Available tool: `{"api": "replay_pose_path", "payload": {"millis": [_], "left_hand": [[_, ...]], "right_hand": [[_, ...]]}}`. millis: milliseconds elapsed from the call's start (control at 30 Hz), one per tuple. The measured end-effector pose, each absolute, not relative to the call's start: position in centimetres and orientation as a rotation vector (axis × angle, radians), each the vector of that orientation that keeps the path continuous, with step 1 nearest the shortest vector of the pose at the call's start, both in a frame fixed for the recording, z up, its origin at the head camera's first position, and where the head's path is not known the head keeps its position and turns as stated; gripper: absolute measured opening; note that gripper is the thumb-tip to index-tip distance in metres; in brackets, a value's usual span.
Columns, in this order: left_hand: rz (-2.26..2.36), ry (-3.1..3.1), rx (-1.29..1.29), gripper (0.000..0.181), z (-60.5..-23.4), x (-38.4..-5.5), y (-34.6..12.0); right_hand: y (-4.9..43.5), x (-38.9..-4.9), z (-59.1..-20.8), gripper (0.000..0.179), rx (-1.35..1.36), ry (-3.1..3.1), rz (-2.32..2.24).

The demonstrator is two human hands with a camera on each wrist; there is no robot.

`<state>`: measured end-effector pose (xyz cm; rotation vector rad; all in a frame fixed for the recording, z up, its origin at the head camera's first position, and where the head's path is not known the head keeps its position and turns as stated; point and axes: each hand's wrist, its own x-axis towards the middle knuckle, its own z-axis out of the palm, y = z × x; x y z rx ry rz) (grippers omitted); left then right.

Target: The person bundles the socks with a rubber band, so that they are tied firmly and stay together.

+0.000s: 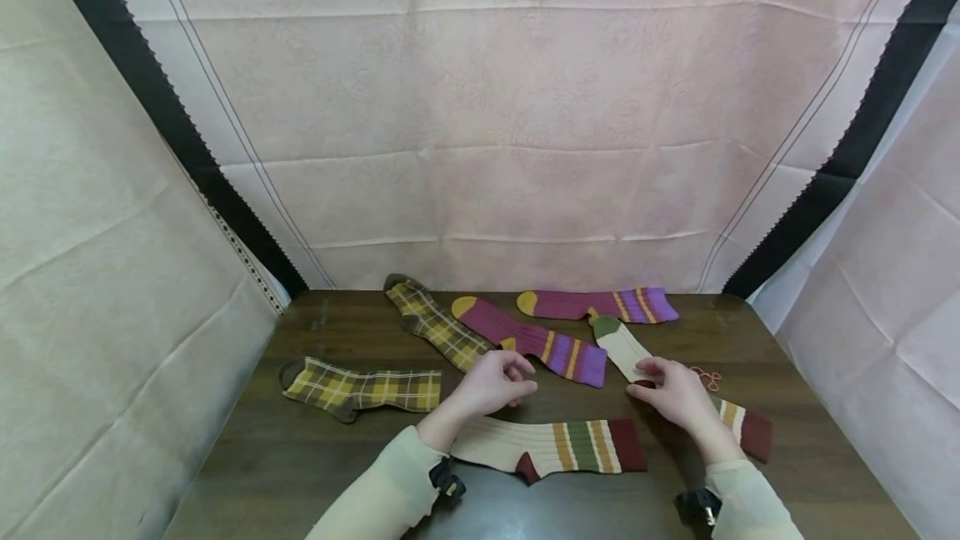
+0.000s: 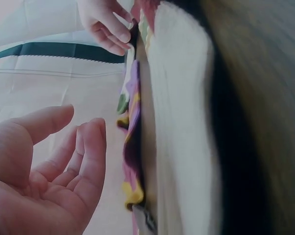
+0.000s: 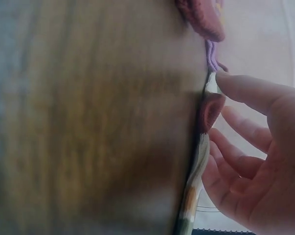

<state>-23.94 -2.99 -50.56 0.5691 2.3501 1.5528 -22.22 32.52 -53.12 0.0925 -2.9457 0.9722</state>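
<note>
My left hand (image 1: 491, 386) hovers over the table, fingers loosely bent, holding nothing. Just below it lies a cream sock (image 1: 495, 440) with a dark red heel and a green, mustard and red cuff. At the right, my right hand (image 1: 671, 390) is over the matching cream sock (image 1: 621, 348), which has a green toe and is partly hidden by that hand. In the right wrist view the thumb and fingers are spread beside the sock's dark red heel (image 3: 212, 111), seemingly touching it without a visible pinch.
Two purple socks (image 1: 573, 357) with yellow toes lie at the back middle. Two yellow plaid socks (image 1: 397, 390) are on the left. A thin red string (image 1: 707, 377) sits beside the right hand. Pale cloth walls (image 1: 480, 190) enclose the dark wooden table (image 1: 247, 473).
</note>
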Motion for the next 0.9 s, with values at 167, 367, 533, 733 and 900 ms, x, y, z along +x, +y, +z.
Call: {"api": "replay_pose_path", "payload": {"millis": [167, 367, 533, 733, 900], "left_hand": [[1.551, 2.331, 0.557, 0.024, -51.0, -24.3, -1.6], [1.601, 2.293, 0.508, 0.023, -51.7, -24.8, 0.1], [1.603, 2.28, 0.518, 0.023, -51.9, -24.8, 1.2], [1.599, 2.277, 0.523, 0.024, -52.0, -24.8, 1.9], [1.594, 2.273, 0.493, 0.023, -52.2, -24.7, 2.3]], "right_hand": [[32.3, -22.1, -52.9, 0.031, 0.136, -2.958, 0.884], [32.1, -21.8, -52.8, 0.017, 0.089, -2.99, 0.804], [32.5, -21.7, -52.7, 0.017, 0.066, -3.021, 0.805], [33.1, -21.4, -52.4, 0.014, 0.08, -3.042, 0.812], [33.3, -20.8, -52.3, 0.009, 0.071, -3.023, 0.819]]}}
